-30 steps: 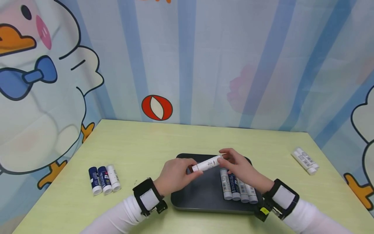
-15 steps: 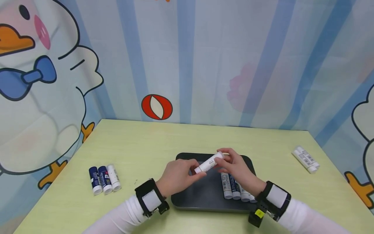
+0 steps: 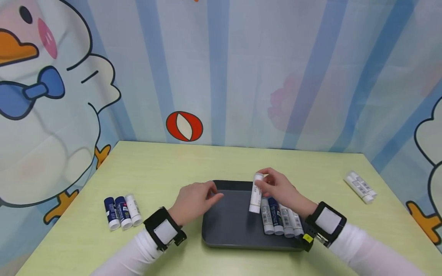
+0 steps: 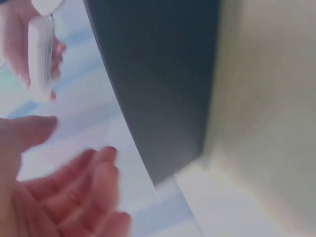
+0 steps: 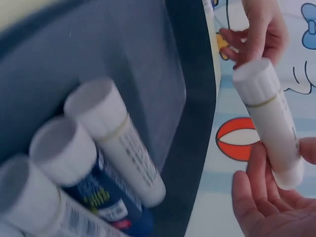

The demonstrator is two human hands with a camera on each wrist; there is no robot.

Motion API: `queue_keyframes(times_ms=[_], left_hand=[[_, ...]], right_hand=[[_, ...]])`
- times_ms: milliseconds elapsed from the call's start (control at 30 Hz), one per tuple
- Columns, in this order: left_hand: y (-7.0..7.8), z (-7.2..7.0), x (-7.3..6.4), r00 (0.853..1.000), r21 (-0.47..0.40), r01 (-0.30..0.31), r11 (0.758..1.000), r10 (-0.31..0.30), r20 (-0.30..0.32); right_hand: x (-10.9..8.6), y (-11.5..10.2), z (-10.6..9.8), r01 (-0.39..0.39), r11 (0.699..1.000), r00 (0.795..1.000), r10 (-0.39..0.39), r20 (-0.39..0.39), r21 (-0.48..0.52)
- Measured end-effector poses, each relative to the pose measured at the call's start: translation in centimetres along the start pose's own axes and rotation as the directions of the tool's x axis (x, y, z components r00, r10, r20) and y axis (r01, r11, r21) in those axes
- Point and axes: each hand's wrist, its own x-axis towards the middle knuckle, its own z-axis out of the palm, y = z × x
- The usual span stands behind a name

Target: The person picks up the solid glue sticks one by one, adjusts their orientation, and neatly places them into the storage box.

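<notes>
My right hand [image 3: 281, 189] pinches a white glue stick [image 3: 256, 193] near its upper end, holding it nearly upright over the dark grey tray [image 3: 228, 241]. In the right wrist view the held stick's ribbed white cap [image 5: 256, 81] points away from the palm. My left hand [image 3: 195, 201] is off the stick, by the tray's left rim, its fingers loosely bent around nothing. Several glue sticks lie side by side in the tray's right half, among them a white one [image 3: 267, 216] and a navy one [image 3: 276, 216]. The right forearm partly covers this row.
Left on the pale table [image 3: 165, 168] lie two navy glue sticks, one of them at the outside [image 3: 112, 213], and a white glue stick [image 3: 133, 209]. Two white glue sticks [image 3: 360, 187] lie together at the far right. A printed curtain [image 3: 248, 76] hangs behind the table.
The left hand has let go of the glue stick and drawn back left. The right hand has turned the stick from slanted to nearly upright over the tray.
</notes>
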Motion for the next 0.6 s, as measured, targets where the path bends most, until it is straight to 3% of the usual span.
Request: queue_keyframes(times_ms=[100, 233, 333, 600], left_hand=[[-0.9, -0.2, 0.0, 0.994, 0.022, 0.101, 0.995, -0.102, 0.035], [-1.5, 0.3, -0.1, 0.969, 0.001, 0.201, 0.98, -0.199, 0.148], [-1.6, 0.7, -0.1, 0.954, -0.017, 0.226, 0.974, -0.218, 0.204], [-2.1, 1.5, 0.1, 0.95, -0.066, 0.215, 0.974, -0.193, 0.246]], right_hand=[[0.2, 0.1, -0.3, -0.01, 0.996, 0.999, 0.014, 0.04, -0.091], [0.4, 0.1, 0.0, -0.032, 0.966, 0.995, 0.054, 0.083, -0.255], [0.4, 0.1, 0.6, -0.033, 0.934, 0.991, 0.076, 0.108, -0.354], [0.6, 0.4, 1.8, -0.044, 0.882, 0.985, 0.116, 0.125, -0.469]])
